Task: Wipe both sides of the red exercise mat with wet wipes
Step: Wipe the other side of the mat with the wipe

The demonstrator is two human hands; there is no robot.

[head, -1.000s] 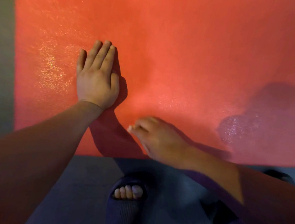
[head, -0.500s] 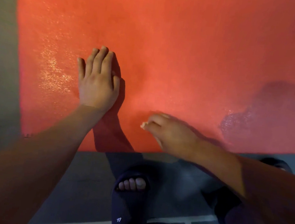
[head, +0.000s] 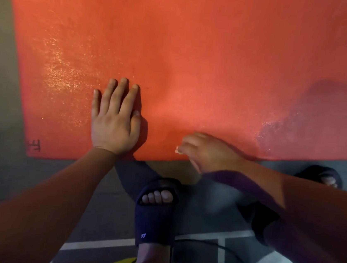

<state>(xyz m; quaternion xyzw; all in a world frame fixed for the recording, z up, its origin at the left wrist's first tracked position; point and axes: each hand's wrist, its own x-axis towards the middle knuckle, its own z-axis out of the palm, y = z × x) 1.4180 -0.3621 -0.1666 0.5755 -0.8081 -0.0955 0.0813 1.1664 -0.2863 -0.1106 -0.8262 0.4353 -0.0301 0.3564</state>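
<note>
Mid-wipe on the upper face of red mat [head: 199, 47], spread flat on grey floor [head: 2, 73], near edge just ahead of slipper [head: 154, 215]. Bracing with left hand [head: 115, 124], palm down on mat, fingers straight and close together. Working the near edge with right hand [head: 207, 152], fingers curled round a pale scrap, probably the wet wipe [head: 178, 150]; blurred, hard to confirm. Wet sheen [head: 60, 71] left of bracing hand, darker damp patch [head: 312, 117] at right. Judged partly wiped on this face; middle and far end dry-looking. Underside hidden, cannot tell whether done.
</note>
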